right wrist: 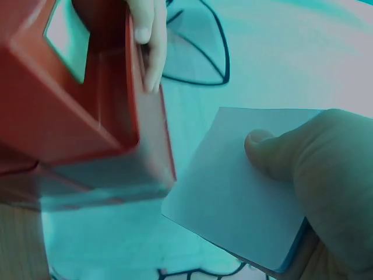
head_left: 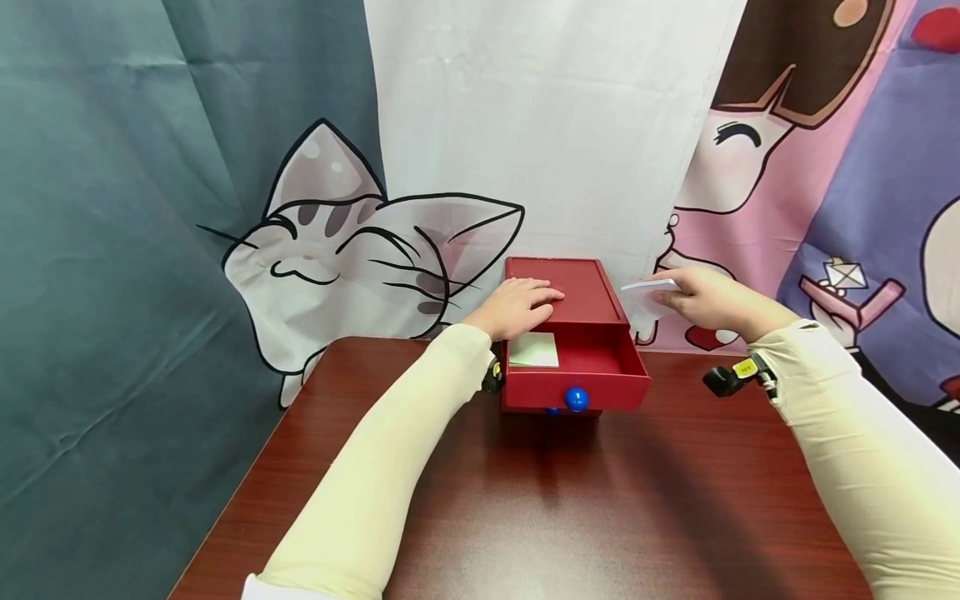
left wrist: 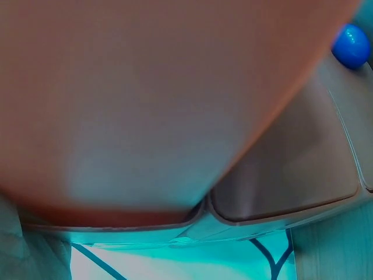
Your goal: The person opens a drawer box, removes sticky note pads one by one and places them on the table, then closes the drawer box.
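A small red drawer cabinet (head_left: 564, 287) stands at the back of the table, its upper drawer (head_left: 536, 392) pulled out. Inside that drawer, on the left, lies a pale green square of paper (head_left: 531, 350). My left hand (head_left: 513, 308) rests on the cabinet's top at the left, fingers extended. To the right of the cabinet my right hand (head_left: 708, 302) holds a white square paper pad (right wrist: 233, 186) in the air, thumb (right wrist: 274, 153) on its face and the other fingers beneath. The left wrist view is mostly filled by a blurred close surface.
A blue ball knob (head_left: 576, 399) sticks out from the open drawer, and another blue knob (head_left: 552, 411) shows below it. The dark red-brown table (head_left: 465, 533) extends toward me. A printed curtain (head_left: 555, 125) hangs right behind the cabinet.
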Demonstrator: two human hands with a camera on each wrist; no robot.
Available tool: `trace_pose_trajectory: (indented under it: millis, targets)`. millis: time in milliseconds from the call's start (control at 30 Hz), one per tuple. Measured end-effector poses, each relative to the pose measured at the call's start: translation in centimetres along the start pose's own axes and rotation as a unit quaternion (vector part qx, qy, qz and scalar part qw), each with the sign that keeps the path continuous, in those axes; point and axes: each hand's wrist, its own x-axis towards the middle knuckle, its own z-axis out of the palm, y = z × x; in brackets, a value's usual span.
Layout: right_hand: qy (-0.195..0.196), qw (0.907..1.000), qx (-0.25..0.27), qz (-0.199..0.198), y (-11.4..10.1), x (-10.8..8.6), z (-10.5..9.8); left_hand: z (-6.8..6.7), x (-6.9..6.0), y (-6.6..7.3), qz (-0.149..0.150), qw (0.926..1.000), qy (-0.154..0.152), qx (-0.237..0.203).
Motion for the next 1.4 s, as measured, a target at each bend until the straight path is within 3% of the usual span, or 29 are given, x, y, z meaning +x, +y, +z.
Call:
trace_pose_trajectory:
  millis: [267,533,867,1167,1400]
  targets:
    - [-0.002,0.9997,-0.002,0.024,2.7,-0.6,1.6,-0.1,-0.1,0.1,0.0,1.0,0.002,-0.007]
    - [-0.016,0.9986,-0.013,0.049,4.7,-1.6,5.1,-0.1,-0.1,0.1,0.0,1.0,0.001,-0.003]
    - [0.007,0.9955,0.003,0.094,7.7,-3.3,12.0,0.0,0.0,0.0,0.0,1.0,0.006,-0.006]
    - [0.075,0.9884,0.019,0.131,8.6,-4.9,18.7,0.0,-0.2,0.0,-0.001,0.9999,0.008,-0.009]
    - [0.087,0.9857,-0.023,0.142,9.1,-5.9,21.8,0.0,-0.1,-0.1,-0.002,0.9999,0.007,-0.008]
